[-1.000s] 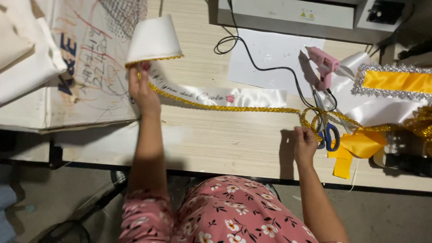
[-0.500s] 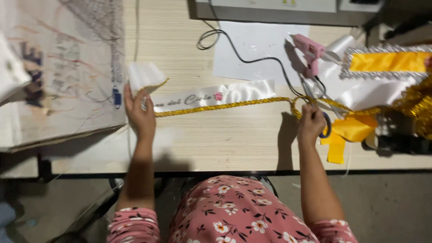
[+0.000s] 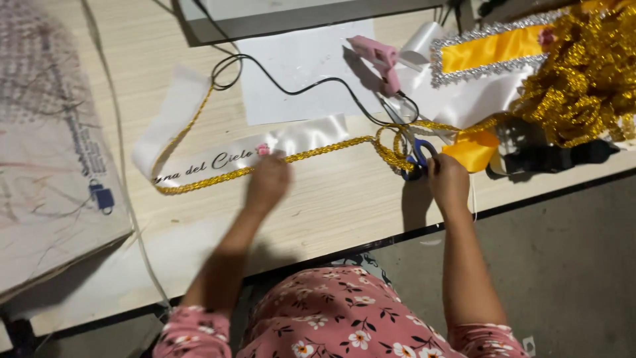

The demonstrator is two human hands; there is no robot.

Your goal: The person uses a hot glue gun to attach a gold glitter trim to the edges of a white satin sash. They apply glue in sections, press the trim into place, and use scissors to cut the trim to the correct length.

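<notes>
1. Nearest the camera, the person's lap showed a pink floral garment [image 3: 344, 318], with both forearms reaching away over the edge of a pale wooden table [image 3: 331, 205].
2. The left hand [image 3: 268, 182] was blurred, lying on the table against the gold braid trim [image 3: 318, 154] and the lower edge of the white satin sash [image 3: 218, 158]; whether its fingers were closed on the trim could not be told.
3. The right hand [image 3: 449, 182] was curled shut around the blue handles of a pair of scissors [image 3: 416, 159], which lay where the gold trim bunched into loops.
4. The sash lay flat across the middle of the table, its left end bending up and away, with the gold trim along its lower edge and a small pink flower [image 3: 263, 150] on it just beside the left hand.
5. Just right of the scissors sat a folded yellow ribbon [image 3: 474, 149].
6. Farther off lay a pink glue gun [image 3: 379, 59] with its black cord [image 3: 298, 86] looping over a white sheet of paper [image 3: 298, 73].
7. At the far right were a yellow sash with silver edging [image 3: 493, 48] and a heap of gold trim [image 3: 583, 79].
</notes>
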